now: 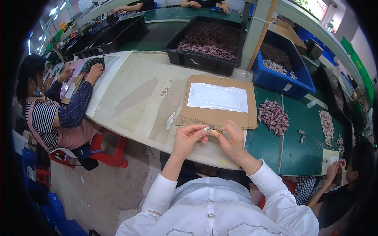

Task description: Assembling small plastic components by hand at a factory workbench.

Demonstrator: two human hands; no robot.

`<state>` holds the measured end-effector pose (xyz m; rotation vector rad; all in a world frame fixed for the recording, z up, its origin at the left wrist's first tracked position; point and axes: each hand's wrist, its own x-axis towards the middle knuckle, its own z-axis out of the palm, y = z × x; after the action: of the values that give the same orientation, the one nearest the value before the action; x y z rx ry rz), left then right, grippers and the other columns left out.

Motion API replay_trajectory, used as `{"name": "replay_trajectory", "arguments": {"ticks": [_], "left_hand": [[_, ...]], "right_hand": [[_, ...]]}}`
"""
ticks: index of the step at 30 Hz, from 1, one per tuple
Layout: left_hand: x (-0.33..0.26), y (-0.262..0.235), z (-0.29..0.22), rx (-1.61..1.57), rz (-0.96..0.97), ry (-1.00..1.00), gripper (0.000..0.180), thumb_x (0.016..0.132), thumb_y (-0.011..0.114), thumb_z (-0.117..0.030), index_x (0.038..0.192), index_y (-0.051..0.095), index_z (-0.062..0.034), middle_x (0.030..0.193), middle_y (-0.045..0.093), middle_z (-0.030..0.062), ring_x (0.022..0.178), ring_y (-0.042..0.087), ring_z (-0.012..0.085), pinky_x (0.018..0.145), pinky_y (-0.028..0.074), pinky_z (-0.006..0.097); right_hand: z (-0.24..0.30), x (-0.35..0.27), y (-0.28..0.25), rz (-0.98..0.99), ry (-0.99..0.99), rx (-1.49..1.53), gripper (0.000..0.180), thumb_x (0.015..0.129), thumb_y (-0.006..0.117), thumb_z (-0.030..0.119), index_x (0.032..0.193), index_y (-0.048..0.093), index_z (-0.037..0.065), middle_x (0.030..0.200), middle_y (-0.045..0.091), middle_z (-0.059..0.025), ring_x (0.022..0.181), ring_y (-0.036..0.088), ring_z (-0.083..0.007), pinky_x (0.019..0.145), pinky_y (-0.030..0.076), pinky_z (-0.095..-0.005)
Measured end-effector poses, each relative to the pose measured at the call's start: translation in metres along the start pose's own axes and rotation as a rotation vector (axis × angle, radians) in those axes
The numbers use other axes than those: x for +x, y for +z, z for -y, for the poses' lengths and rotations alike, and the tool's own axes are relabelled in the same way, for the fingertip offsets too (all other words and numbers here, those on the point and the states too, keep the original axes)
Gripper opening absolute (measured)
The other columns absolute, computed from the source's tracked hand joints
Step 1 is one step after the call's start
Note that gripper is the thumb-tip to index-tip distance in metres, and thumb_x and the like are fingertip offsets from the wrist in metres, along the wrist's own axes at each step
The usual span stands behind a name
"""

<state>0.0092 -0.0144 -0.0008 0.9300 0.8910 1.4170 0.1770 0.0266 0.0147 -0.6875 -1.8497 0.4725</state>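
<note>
Both hands meet over the near edge of the pale table (134,98). The left hand (188,137) and the right hand (232,139) are close together, and their fingertips pinch one small dark part (213,128) between them. The part is so tiny that its shape is hard to tell. It sits in the air just above the front edge of a flat brown cardboard sheet (220,114). A white paper (217,97) lies on that cardboard, a little way past the hands. To the left of the cardboard the table top is wide and mostly bare, with only a little scrap (165,91) lying on it. To the right the top turns green, and a heap of small purple pieces (273,116) lies there, near the right hand but not touching it. Behind the cardboard stands a black tray (197,59) full of dark pieces, and a blue bin (275,80) stands beside it. A person in a striped top (59,114) works at the far left, well apart from the hands. Another person's hands (334,171) work at the right edge of the green top.
</note>
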Motion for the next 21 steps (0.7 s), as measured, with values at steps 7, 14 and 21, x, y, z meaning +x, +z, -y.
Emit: {"name": "replay_trajectory", "arguments": {"ticks": [7, 14, 21], "left_hand": [[0.002, -0.010, 0.000, -0.156, 0.084, -0.123, 0.016, 0.088, 0.058, -0.004, 0.100, 0.063, 0.0042, 0.080, 0.065, 0.0110, 0.063, 0.058, 0.0129, 0.057, 0.049, 0.023], [0.003, -0.014, 0.001, -0.186, 0.123, -0.161, 0.011, 0.088, 0.058, -0.006, 0.092, 0.064, 0.0024, 0.077, 0.065, 0.0100, 0.062, 0.058, 0.0115, 0.056, 0.048, 0.023], [0.002, -0.013, -0.002, -0.174, 0.128, -0.169, 0.010, 0.089, 0.057, -0.007, 0.088, 0.062, 0.0014, 0.076, 0.064, 0.0090, 0.061, 0.058, 0.0113, 0.055, 0.048, 0.023]], "right_hand": [[-0.008, -0.012, 0.000, 0.139, 0.334, 0.295, 0.009, 0.072, 0.061, -0.004, 0.078, 0.055, -0.001, 0.069, 0.057, -0.0092, 0.062, 0.059, -0.0153, 0.055, 0.047, -0.0266], [-0.007, -0.018, 0.007, 0.094, 0.455, 0.453, 0.011, 0.076, 0.063, -0.004, 0.071, 0.054, -0.001, 0.065, 0.054, -0.0018, 0.061, 0.052, -0.0057, 0.053, 0.041, -0.0211], [0.001, -0.016, 0.007, 0.069, 0.389, 0.294, 0.013, 0.072, 0.064, -0.003, 0.068, 0.053, 0.000, 0.060, 0.050, -0.0057, 0.052, 0.046, -0.0088, 0.048, 0.038, -0.0236]]}}
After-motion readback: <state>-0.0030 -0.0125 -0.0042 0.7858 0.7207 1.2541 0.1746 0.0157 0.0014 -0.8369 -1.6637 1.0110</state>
